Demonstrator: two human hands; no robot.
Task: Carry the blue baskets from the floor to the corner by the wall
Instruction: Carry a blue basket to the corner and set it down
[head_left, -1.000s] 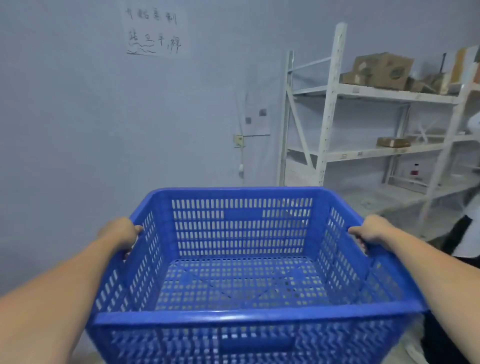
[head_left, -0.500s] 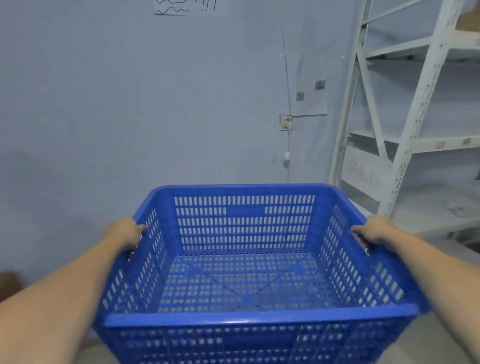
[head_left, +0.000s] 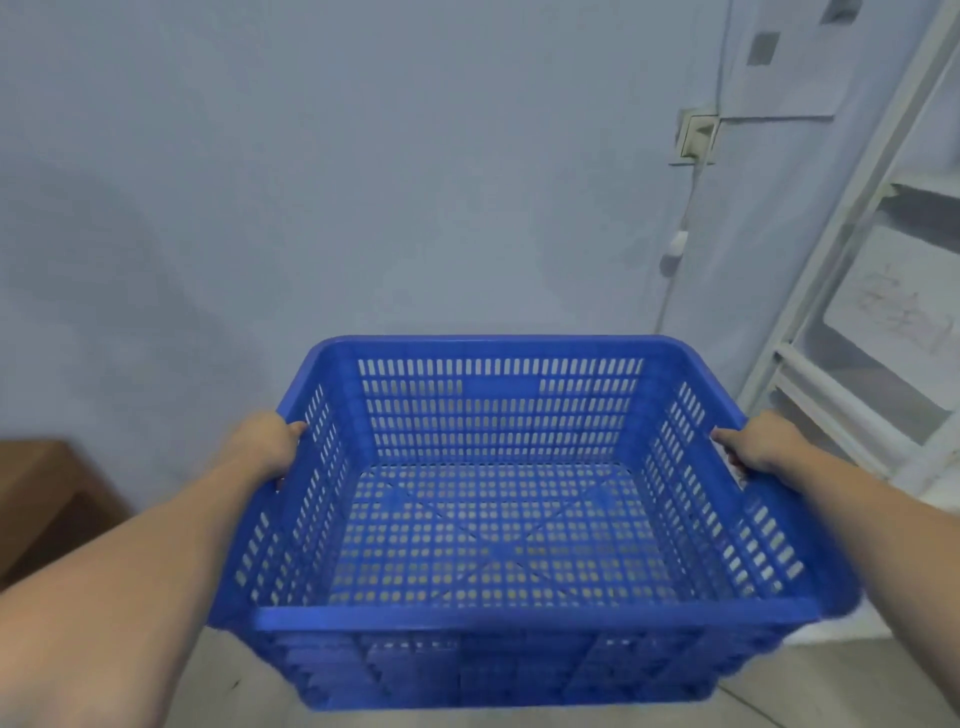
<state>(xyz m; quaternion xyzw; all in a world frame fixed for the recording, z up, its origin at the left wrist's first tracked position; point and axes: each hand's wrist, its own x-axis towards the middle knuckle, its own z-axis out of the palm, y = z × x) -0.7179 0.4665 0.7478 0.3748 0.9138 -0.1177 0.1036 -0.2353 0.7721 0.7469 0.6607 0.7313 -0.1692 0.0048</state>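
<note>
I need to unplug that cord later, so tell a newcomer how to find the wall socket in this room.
Start at the pale blue wall ahead and look toward the white metal shelving on the right. Just left of the shelving's upright, above the held blue basket, sits a small whitish wall socket. It alone has a thin white cord hanging down from it.

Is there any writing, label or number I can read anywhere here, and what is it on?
No text can be read.
Sheet on the white shelf: faint reddish marks, too blurred to read.
Grey patches on the wall, top right: no lettering can be made out.
Blue basket, held by the left hand and right hand: no label shows.
</note>
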